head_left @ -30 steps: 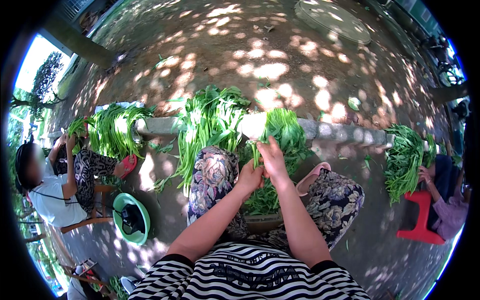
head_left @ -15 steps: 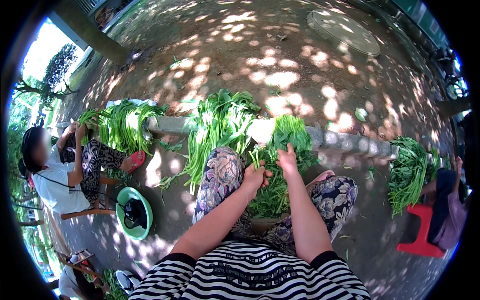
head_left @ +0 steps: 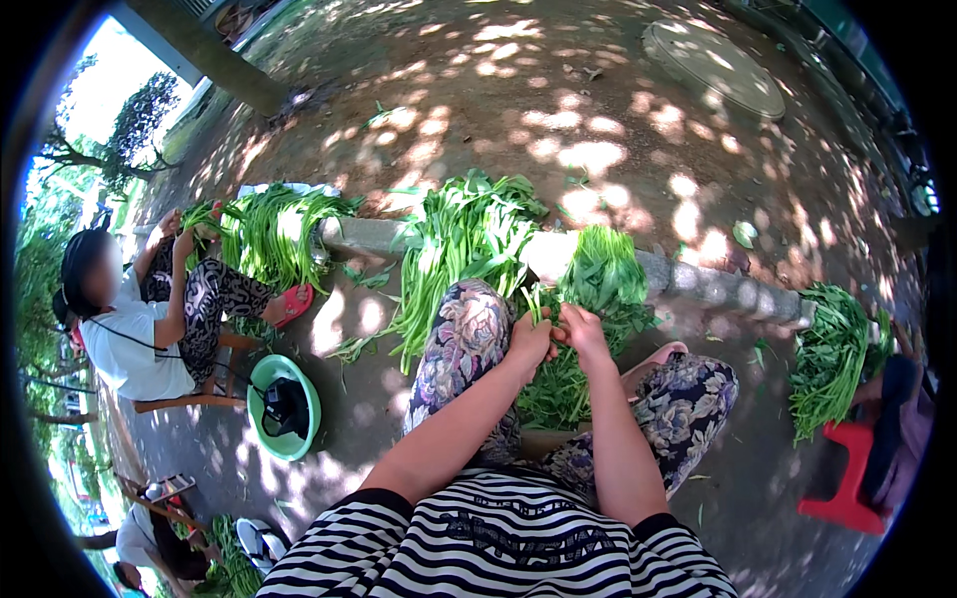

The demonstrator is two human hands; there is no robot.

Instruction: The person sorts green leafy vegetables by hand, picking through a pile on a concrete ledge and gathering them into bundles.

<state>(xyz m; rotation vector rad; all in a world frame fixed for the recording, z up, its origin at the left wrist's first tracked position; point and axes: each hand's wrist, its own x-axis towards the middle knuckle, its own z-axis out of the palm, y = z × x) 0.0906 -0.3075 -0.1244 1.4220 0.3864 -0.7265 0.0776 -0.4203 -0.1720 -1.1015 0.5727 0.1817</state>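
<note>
Above the leafy heap between my knees, my left hand (head_left: pixel 530 342) is closed round a few pale-green stems (head_left: pixel 534 302), whose ends stick up past the thumb. My right hand (head_left: pixel 584 333) is closed beside it, its bent fingertips meeting the left fingers; what they pinch is too small to make out. Leafy greens (head_left: pixel 550 394) lie beneath both hands, partly hidden by them. Just beyond, a bunch of bright stems and leaves (head_left: pixel 605 265) rests against the kerb (head_left: pixel 698 282). A larger long-stemmed pile (head_left: pixel 464 261) drapes over that kerb to the left.
At left a seated person (head_left: pixel 140 339) handles greens beside another pile (head_left: pixel 274 234). A green basin (head_left: pixel 261 429) holds something black. To the right are more greens (head_left: pixel 830 359) and a red stool (head_left: pixel 847 483) with a person partly in view. A round cover (head_left: pixel 713 68) lies in the ground beyond.
My right hand has come from apart, fingers outstretched, to close against my left hand. The left hand still holds the stems. The whole view has shifted slightly.
</note>
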